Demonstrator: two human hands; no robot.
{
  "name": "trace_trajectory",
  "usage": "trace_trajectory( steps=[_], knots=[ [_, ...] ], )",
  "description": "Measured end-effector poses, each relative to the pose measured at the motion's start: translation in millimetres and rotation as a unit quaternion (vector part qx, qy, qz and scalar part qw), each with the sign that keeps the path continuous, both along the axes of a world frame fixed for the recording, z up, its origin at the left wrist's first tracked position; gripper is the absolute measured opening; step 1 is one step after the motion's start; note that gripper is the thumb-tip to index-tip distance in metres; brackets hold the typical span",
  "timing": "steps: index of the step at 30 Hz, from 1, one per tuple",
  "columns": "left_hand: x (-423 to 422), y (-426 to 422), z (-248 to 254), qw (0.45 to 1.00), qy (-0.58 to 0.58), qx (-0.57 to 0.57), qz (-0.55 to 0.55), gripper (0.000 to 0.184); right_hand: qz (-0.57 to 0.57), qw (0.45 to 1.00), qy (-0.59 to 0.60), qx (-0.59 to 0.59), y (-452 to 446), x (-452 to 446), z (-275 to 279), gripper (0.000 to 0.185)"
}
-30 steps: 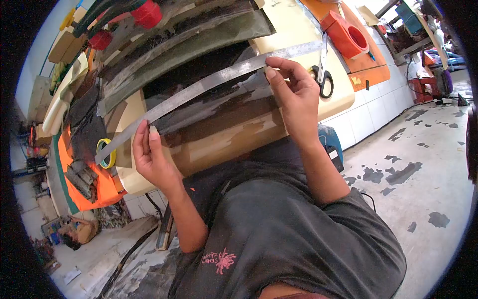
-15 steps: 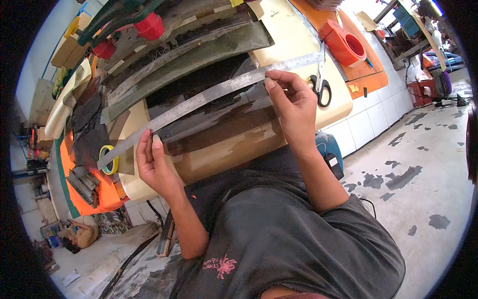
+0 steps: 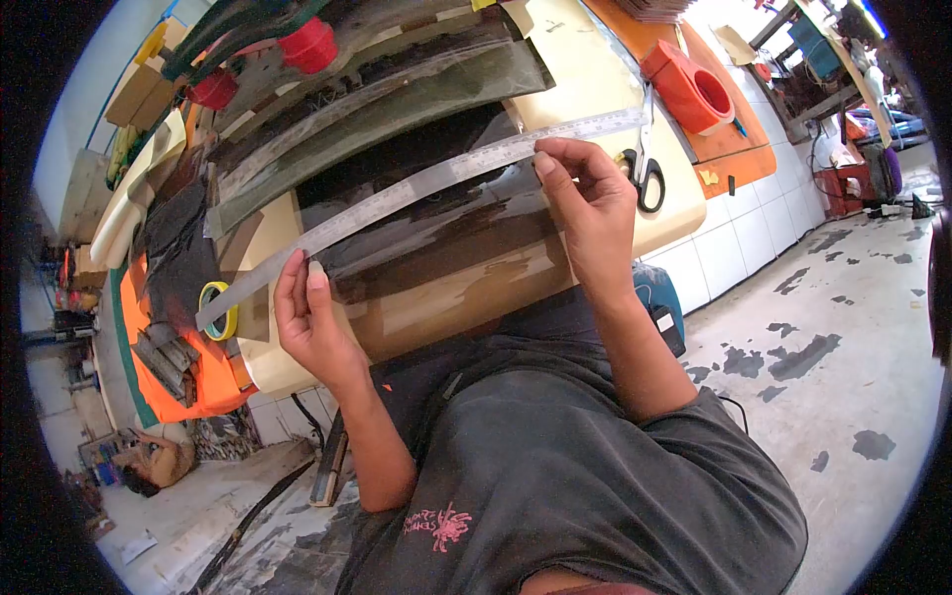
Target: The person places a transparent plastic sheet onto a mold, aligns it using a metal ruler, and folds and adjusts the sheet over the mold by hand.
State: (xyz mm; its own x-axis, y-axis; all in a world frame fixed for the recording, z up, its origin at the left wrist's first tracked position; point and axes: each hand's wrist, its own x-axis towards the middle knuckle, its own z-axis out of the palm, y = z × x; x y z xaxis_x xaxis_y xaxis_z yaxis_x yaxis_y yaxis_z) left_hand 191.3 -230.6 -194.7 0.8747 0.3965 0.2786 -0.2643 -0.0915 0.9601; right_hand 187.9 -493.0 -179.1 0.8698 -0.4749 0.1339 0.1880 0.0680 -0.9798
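Observation:
A long metal ruler [image 3: 397, 198] lies slantwise across a dark, glossy sheet [image 3: 436, 243] on the cream work surface [image 3: 654, 213]. My left hand [image 3: 322, 322] is closed at the ruler's lower edge, thumb and fingertips by the sheet's left side. My right hand [image 3: 600, 213] pinches the ruler's lower edge near the sheet's right side. How much of the sheet either pinch takes in is hidden. Black-handled scissors [image 3: 650, 188] lie just right of my right hand, under the ruler's far end. A yellow tape roll [image 3: 228, 319] is by its left end.
A red tape dispenser [image 3: 689, 89] stands on the orange board [image 3: 744, 164] at the right. Dark green strips [image 3: 397, 134] and red cup-shaped parts [image 3: 309, 48] lie beyond the sheet. Another person [image 3: 164, 464] is low at the far left. Orange material [image 3: 203, 382] hangs at the left.
Both hands stay at the ruler with nearly the same grip. The whole view has shifted slightly, with the bench things a little farther right.

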Motion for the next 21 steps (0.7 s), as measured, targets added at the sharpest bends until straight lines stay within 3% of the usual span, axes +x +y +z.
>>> trace_trajectory(
  steps=[21],
  knots=[
    [1, 1, 1, 1.0, -0.002, 0.005, -0.008, 0.03, 0.041, 0.987, 0.029, -0.154, -7, 3, 9, 0.016]
  ],
)
